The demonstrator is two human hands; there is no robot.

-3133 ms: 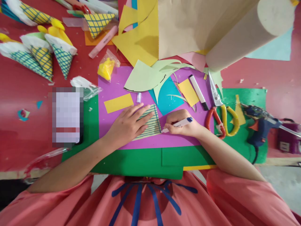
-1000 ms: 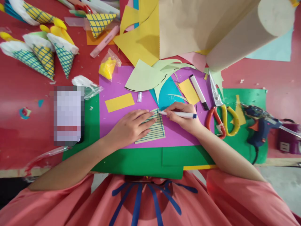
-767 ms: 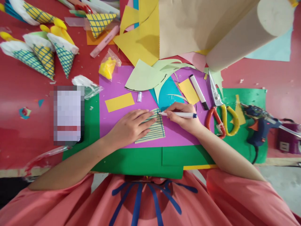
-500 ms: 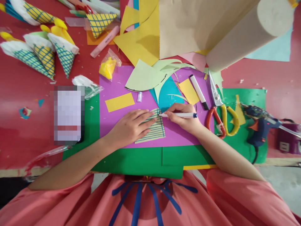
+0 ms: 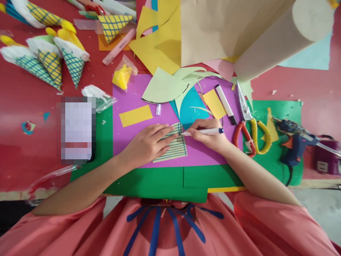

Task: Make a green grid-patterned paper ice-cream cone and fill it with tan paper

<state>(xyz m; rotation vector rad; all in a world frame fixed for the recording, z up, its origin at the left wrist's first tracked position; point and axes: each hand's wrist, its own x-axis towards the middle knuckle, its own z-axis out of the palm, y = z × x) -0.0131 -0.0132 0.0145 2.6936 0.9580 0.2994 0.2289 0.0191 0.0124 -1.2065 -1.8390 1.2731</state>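
- we've got R grip wrapped round a marker, tip at R side of lined ppr
- L grip is spread flat on it
- ppr's on our purple sheet

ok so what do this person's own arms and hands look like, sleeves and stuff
Loose pinkish-red sleeves end around the elbows and match the shirt, which has blue stripes fanning down its front. The forearms are bare; the left hand and right hand are both ungloved.
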